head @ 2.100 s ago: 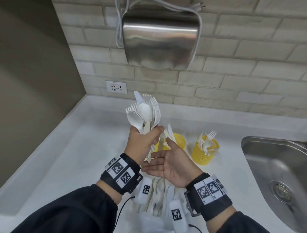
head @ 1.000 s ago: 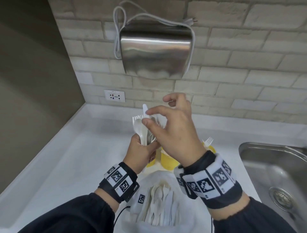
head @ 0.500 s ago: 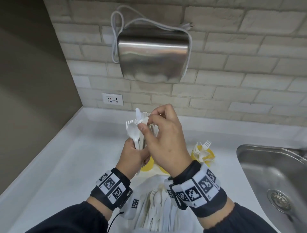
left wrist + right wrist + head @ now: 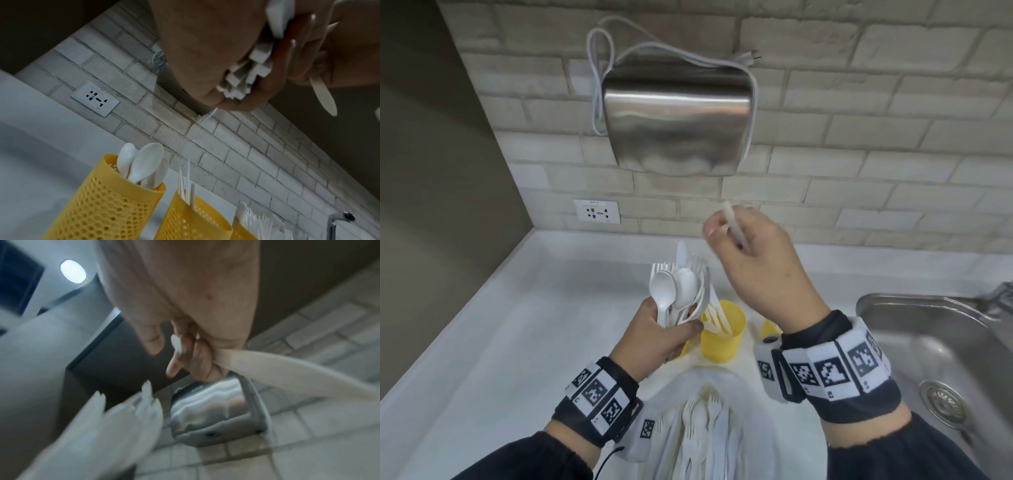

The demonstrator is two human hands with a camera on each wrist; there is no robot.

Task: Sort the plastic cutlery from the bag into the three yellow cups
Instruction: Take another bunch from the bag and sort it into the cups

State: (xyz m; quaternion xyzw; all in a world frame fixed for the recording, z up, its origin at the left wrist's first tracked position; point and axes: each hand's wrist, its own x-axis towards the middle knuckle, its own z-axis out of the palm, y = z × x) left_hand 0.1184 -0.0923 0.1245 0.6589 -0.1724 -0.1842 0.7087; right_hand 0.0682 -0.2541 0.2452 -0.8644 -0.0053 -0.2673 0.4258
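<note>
My left hand (image 4: 659, 330) grips a bunch of white plastic cutlery (image 4: 681, 286) by the handles, with spoons, forks and a knife fanning upward. My right hand (image 4: 724, 229) is raised up and to the right of the bunch and pinches a single white knife (image 4: 287, 381). Three yellow mesh cups stand below in the left wrist view: the spoon cup (image 4: 107, 203), the knife cup (image 4: 191, 219) and the fork cup (image 4: 244, 232). In the head view the knife cup (image 4: 722, 337) shows; the other two are mostly hidden by my hands. The open bag (image 4: 705, 428) of cutlery lies nearest me.
A steel hand dryer (image 4: 678, 113) with a looped cord hangs on the brick wall above the counter. A wall socket (image 4: 596, 211) is at the left. The steel sink (image 4: 935, 346) lies to the right, with a tap (image 4: 1001, 296) at its edge.
My right hand has drawn one knife out of the bunch and lifted it up and to the right. My left hand still grips the rest, a little lower.
</note>
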